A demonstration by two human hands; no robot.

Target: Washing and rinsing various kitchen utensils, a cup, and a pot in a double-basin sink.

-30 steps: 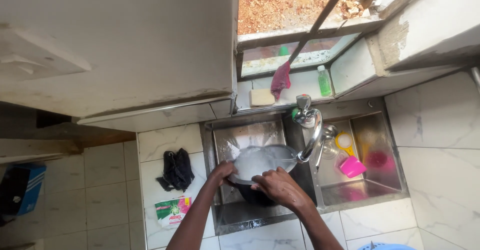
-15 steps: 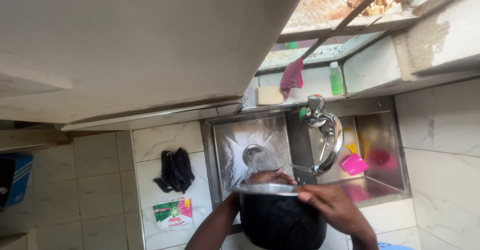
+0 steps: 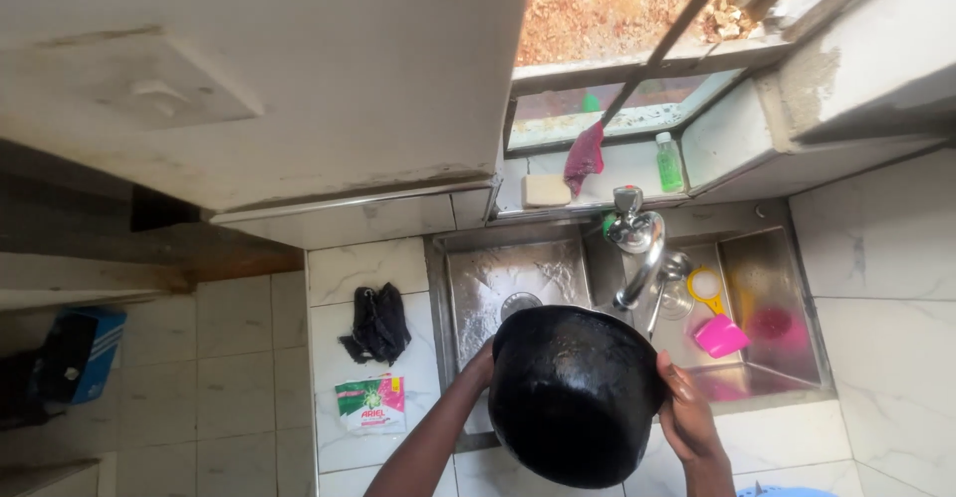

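A round black cooking pot (image 3: pixel 573 392) is held up over the left basin of the steel sink (image 3: pixel 518 278), its sooty bottom turned toward me. My left hand (image 3: pixel 482 366) grips its left rim, mostly hidden behind the pot. My right hand (image 3: pixel 685 412) holds its right side, fingers on the rim. The chrome tap (image 3: pixel 639 243) curves down just beyond the pot.
In the right basin lie a pink scoop (image 3: pixel 721 335) and a yellow strainer (image 3: pixel 703 288). A black cloth (image 3: pixel 376 324) and a detergent sachet (image 3: pixel 368 402) lie on the tiled counter at the left. A soap bar (image 3: pixel 546 190), a red rag (image 3: pixel 584 156) and a green bottle (image 3: pixel 669 162) rest on the window ledge.
The pot has come up out of the basin and been tipped over, so its black underside now faces me. Both hands moved with it toward me.
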